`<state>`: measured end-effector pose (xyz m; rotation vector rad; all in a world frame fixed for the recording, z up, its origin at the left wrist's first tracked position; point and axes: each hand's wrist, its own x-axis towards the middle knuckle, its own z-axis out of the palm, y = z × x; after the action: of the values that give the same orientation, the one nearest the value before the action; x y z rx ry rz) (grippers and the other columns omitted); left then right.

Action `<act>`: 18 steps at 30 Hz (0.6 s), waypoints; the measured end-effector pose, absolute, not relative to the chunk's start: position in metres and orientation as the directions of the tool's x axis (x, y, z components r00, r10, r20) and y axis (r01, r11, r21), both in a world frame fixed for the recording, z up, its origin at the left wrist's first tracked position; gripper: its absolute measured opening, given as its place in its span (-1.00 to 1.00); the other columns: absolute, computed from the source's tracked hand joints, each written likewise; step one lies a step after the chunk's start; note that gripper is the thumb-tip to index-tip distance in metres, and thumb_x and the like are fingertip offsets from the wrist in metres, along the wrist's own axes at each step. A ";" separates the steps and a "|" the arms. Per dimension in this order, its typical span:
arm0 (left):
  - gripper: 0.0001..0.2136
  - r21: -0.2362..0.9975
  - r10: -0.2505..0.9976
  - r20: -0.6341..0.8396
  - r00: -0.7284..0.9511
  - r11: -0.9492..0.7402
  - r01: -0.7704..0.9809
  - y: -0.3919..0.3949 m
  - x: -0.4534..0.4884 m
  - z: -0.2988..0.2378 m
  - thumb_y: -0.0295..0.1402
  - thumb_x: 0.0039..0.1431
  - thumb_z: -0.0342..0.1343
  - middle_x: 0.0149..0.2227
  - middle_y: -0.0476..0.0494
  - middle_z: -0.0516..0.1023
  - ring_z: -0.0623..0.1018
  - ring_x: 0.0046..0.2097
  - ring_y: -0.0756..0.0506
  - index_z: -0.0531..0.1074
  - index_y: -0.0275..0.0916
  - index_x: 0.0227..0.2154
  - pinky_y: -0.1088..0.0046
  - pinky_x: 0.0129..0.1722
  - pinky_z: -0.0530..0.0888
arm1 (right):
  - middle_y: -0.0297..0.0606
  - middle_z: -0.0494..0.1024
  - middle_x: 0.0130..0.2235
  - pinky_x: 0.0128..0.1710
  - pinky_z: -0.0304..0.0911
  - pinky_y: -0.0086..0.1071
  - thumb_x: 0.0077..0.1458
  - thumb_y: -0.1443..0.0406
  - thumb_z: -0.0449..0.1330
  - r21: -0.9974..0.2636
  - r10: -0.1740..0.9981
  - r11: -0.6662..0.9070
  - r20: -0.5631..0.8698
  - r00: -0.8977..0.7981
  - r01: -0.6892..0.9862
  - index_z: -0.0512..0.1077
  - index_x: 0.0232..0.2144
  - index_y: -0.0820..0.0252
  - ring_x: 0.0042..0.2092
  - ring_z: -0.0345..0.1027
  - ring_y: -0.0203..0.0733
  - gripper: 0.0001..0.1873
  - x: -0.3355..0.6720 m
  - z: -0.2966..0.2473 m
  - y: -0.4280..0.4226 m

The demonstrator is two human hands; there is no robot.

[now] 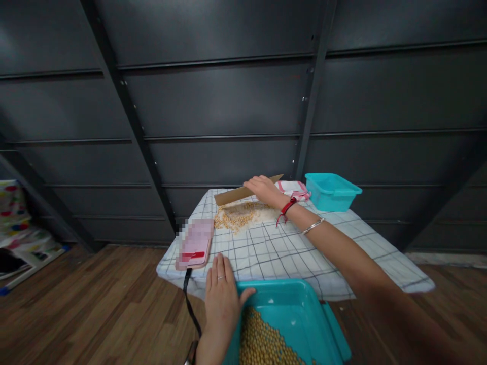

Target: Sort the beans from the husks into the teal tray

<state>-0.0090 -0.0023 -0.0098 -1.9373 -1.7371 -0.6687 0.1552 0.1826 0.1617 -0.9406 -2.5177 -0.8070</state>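
Currently the card (236, 194) is being gripped by the right hand (266, 191) behind the beans (234, 218) near the table's (266, 253) far edge, the tray (274, 286) being steadied by the flat left hand (220, 299); the card is likely best kept pressed down.

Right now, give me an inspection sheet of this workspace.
Surface: white checked cloth, spread flat.
Job's things: brown cardboard strip beside a pile of yellow beans; near teal plastic tub holding more beans.
Clutter: pink phone; small teal plastic bin; red-striped white towel.
Hands: left hand flat at the tub's corner, thumb over its rim; right hand on the strip, grip unclear.
Cables: black strap hanging off the cloth's near edge.
Surroundings: dark metal panelled wall; wooden floor; colourful printed sheets at left.
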 end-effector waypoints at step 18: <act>-0.18 -0.008 0.790 0.606 0.093 -0.110 0.994 0.001 -0.016 -0.013 0.10 -0.07 -0.03 0.08 -0.63 0.26 0.27 0.11 -0.39 0.16 -0.60 0.05 0.02 0.04 0.28 | -0.17 0.47 -0.18 -0.19 0.03 -0.32 -0.04 0.55 0.03 0.318 0.451 0.748 0.399 -0.798 0.582 0.35 -0.17 0.24 -0.15 0.24 -0.18 -0.65 0.165 0.143 0.196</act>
<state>-0.0157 0.0005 -0.0127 -1.9583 -1.7484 -0.6535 0.1652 0.1965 0.1426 -0.8037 -2.6511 -0.6264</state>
